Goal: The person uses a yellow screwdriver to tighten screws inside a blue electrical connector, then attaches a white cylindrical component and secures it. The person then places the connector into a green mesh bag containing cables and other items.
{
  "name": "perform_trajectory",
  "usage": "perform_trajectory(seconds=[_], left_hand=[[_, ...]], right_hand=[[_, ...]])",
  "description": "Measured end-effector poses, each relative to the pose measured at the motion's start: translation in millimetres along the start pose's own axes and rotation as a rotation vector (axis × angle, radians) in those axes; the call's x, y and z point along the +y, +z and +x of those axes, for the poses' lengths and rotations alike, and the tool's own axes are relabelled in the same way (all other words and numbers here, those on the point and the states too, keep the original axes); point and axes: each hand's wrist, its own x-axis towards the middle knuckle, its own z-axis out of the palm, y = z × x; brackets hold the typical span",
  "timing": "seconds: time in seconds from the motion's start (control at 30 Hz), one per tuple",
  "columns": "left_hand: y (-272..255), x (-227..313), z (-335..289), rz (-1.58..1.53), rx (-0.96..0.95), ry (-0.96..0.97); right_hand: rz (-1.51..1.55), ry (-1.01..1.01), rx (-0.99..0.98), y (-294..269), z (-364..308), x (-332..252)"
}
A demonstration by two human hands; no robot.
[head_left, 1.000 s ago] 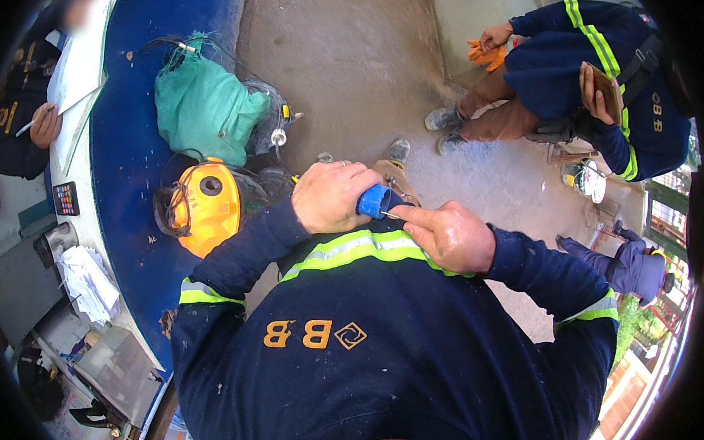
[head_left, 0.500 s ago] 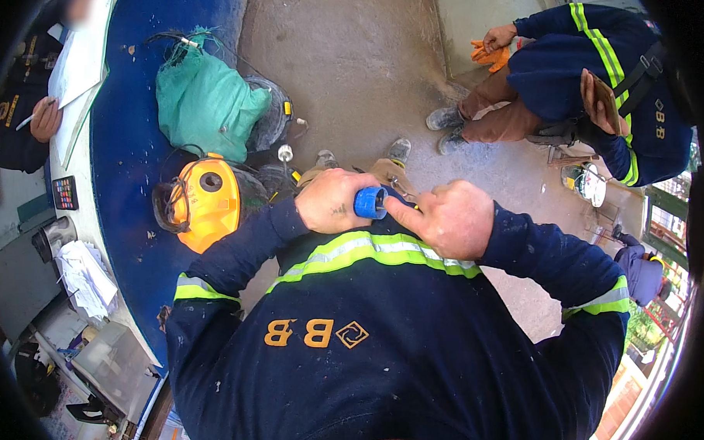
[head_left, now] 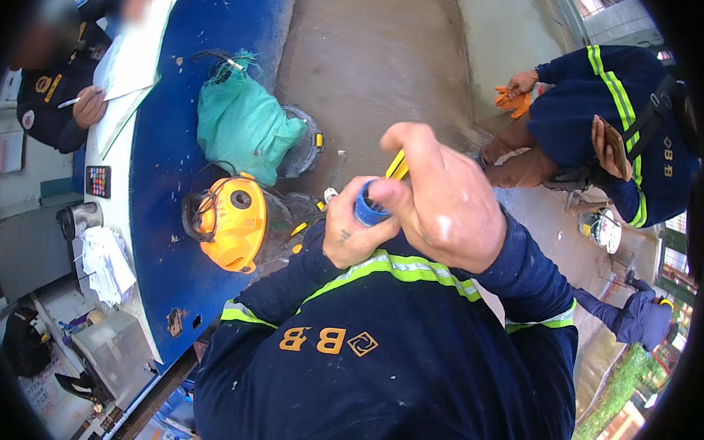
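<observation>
Your left hand (head_left: 353, 235) is wrapped snugly around the blue tube (head_left: 367, 213), and your right hand (head_left: 457, 207) now has its thumb over the mouth. A yellow thing (head_left: 397, 166) has come into view; whether you grip it can't be told. Orange lettering (head_left: 331, 341) marks your jacket (head_left: 440, 355).

Blue bench (head_left: 162, 213), left: I'm seeing a green bag (head_left: 246, 131) and yellow helmet (head_left: 239, 224) lying on it.
White ledge (head_left: 120, 204), far left of frame: papers (head_left: 129, 65) and a dark keypad (head_left: 97, 182) are resting.
Floor (head_left: 365, 73), right: a pale bucket (head_left: 604, 231) is standing.
</observation>
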Motion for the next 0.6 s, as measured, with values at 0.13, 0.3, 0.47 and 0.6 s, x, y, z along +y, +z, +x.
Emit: perform_trajectory(seconds=[0.13,0.3,0.47,0.6], left_hand=[[-6,3,-7,0.261,0.008,-0.010],[-3,-4,-7,0.192,-0.027,-0.052],[-11,4,-14,0.062,-0.201,-0.122],[-13,5,-6,-0.034,-0.321,-0.202]], right_hand=[[-0.362,0.174,-0.158,-8,9,-9],[-0.126,0.103,-0.264,-12,12,1],[0.098,-0.077,-0.464,-20,18,17],[0.065,-0.145,-0.507,-25,28,11]])
